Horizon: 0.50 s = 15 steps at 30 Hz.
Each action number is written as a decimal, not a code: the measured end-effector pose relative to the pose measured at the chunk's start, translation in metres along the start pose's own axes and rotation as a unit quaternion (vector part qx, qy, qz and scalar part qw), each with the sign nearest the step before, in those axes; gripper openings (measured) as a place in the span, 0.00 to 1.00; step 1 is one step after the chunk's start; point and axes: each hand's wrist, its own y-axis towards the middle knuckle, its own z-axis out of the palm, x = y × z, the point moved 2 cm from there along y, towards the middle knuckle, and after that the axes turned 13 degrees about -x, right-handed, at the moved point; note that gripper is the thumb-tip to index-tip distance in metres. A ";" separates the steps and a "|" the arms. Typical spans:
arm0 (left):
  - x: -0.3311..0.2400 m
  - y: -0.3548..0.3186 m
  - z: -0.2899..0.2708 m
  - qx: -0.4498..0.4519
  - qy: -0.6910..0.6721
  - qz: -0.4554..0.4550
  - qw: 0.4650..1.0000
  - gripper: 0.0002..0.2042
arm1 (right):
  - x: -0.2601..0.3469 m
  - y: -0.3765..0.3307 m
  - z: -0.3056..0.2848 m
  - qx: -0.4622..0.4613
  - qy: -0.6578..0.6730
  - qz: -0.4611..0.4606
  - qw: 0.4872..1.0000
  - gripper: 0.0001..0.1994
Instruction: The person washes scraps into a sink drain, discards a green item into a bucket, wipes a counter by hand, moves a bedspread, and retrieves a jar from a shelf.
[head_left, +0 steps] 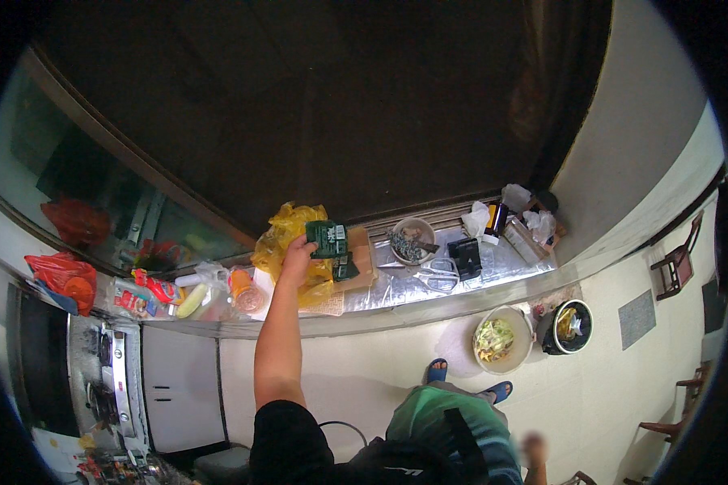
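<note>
My left hand [297, 257] reaches far out over the ledge, its fingers closed on the edge of a flat dark green packet [327, 240]. Below that packet, a second dark green packet [345, 267] lies on a piece of brown cardboard [366, 260]. A crumpled yellow plastic bag [279, 235] sits behind and around the hand. My right hand [534, 449] hangs low beside my right leg, apart from the ledge. It is blurred, so its fingers do not show.
On the foil-covered ledge stand a bowl of grey bits [413, 241], scissors [440, 276] and a black box [465, 258]. Jars, bags and a red bag [62, 277] line the left. A pale bucket [524, 325] and black-lined bin [576, 347] stand on the floor. The stove [109, 388] is left.
</note>
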 end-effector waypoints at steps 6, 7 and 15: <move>-0.016 0.001 0.015 0.062 0.078 0.048 0.994 0.09 | -0.021 -0.007 0.009 -0.038 -0.039 -0.097 0.994 0.11; -0.014 0.005 0.015 0.072 0.085 0.050 0.993 0.09 | -0.024 -0.006 0.010 -0.034 -0.006 -0.076 0.997 0.11; -0.034 -0.001 0.025 0.104 0.196 0.168 0.961 0.10 | -0.021 0.001 0.002 -0.031 -0.071 -0.128 0.989 0.08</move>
